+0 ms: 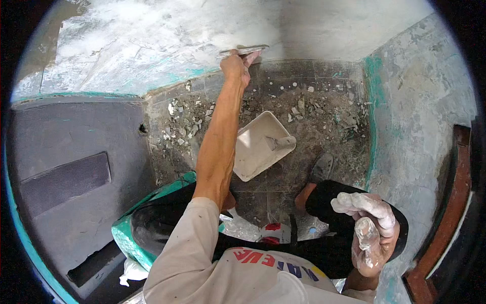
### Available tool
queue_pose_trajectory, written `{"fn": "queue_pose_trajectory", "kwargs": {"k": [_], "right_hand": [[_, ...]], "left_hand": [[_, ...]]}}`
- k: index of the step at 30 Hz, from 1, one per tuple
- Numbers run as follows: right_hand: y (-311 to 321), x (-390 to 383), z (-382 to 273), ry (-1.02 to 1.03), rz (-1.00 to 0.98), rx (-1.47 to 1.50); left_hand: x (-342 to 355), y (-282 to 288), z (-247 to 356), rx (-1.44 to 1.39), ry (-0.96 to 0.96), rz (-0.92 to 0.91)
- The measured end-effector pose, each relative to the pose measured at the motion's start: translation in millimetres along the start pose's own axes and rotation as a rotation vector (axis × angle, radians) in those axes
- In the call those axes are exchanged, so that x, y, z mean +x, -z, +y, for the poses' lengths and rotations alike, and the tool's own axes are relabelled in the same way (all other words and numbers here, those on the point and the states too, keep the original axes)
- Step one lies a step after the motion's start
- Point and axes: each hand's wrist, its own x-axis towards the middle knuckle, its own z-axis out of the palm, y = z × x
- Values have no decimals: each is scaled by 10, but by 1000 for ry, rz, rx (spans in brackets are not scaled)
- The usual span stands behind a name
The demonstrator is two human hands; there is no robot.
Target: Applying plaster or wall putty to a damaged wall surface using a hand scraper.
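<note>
My left hand (235,67) reaches forward, its fingers closed around a flat plastering blade (244,50). The blade lies against the wall (167,40), which is smeared with white filler, near its lower edge. My right hand (368,223), coated in white paste, is raised above my right knee. Its fingers are bent and the thumb stands apart, with nothing visible between them. Below the outstretched arm, a cream tray (255,164) sits on the floor. A small putty knife or scraper (277,143) lies in it near the right corner.
Broken chips and rubble (190,124) litter the dirty floor along the wall. A grey panel (81,137) with a dark grille stands at left, a rough grey wall (415,101) at right. Between my legs is a white-and-red container (276,233); a green sack (126,235) lies beside my left leg.
</note>
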Motion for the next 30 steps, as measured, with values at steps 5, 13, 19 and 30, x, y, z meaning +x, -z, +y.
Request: {"fn": "queue_pose_trajectory", "kwargs": {"k": [5,13,19,30], "right_hand": [[20,-58,-29,36,-42,77],[49,-76,-43,44,-40,49],[-12,-42,-12,-6,51,16],[-32,63,48,-34,72,-56]], "left_hand": [[-746,-404,669,95,-83,-161],[-1163,328,127,82,-125,-63],[-298,965,-531,144,-44,127],[203,810,-312,159,-57,97]]}}
